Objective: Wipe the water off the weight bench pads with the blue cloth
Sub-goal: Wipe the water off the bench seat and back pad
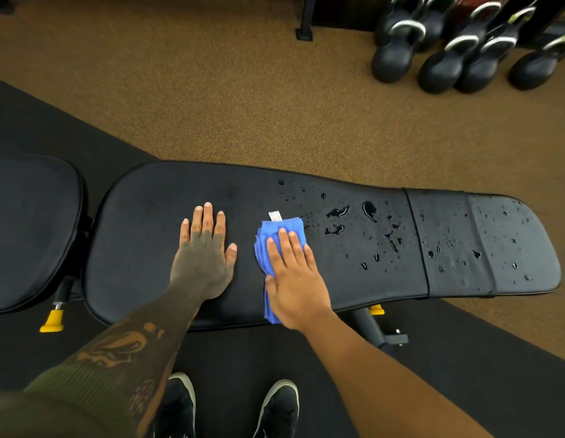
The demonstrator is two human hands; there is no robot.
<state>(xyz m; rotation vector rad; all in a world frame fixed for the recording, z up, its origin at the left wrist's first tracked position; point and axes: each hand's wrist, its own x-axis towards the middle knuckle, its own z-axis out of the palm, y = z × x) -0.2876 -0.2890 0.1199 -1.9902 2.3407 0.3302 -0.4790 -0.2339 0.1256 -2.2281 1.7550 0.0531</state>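
A long black back pad [154,248] of the weight bench lies across the view, with a shorter seat pad [31,229] at its left end. My right hand [293,273] presses flat on a folded blue cloth [265,245] with a white tag, in the middle of the back pad. My left hand [203,254] rests flat on the pad, fingers straight, to the left of the cloth. Water drops and small puddles [369,229] cover the pad to the right of the cloth, out to the far right end [496,241]. The pad's left part looks dry.
Several black kettlebells [448,49] stand on the brown floor at the back right. Yellow adjustment knobs [52,320] and the bench frame [379,330] show under the pads. My two shoes [227,409] stand on a black mat in front of the bench.
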